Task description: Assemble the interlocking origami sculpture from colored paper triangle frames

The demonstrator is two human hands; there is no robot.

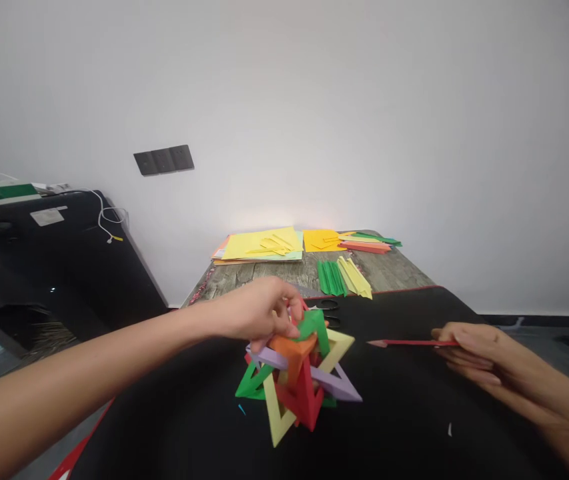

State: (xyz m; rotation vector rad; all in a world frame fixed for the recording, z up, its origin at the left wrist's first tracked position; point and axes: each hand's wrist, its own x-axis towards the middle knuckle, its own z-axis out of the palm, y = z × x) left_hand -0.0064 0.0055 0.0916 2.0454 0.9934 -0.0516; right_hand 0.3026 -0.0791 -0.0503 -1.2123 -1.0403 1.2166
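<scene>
A star-shaped model of interlocked folded paper strips in red, green, orange, purple and pale yellow rests over the black mat. My left hand reaches in from the left, its fingers closed on the model's upper part. To the right, my right hand pinches a thin red stick with a pointed pale tip. The stick's tip points left at the model, with a gap between them. Black scissor handles show just behind the model, partly hidden by it.
Green folded strips and pale yellow strips lie beyond the mat. Farther back are yellow sheets and more coloured strips. A black cabinet stands left. Small paper scraps dot the mat.
</scene>
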